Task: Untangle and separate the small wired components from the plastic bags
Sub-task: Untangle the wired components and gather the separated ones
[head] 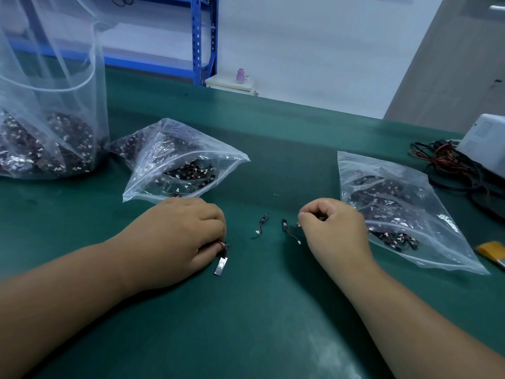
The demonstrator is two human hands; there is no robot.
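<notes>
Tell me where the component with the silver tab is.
Head view, left of centre: the silver-tabbed component lies on the green mat, its wire pinched by the left hand.

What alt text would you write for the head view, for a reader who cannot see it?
Two bare hands work on a green table: the left hand pinches a small wired component, the right hand pinches a second component. Two loose components lie between the hands, and clear plastic bags of the same parts lie behind them.

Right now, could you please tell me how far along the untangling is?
Early. Two freed components lie apart on the mat. The left hand pinches a third component; the right hand seems to pinch a small piece. The three bags hold many more.
</notes>
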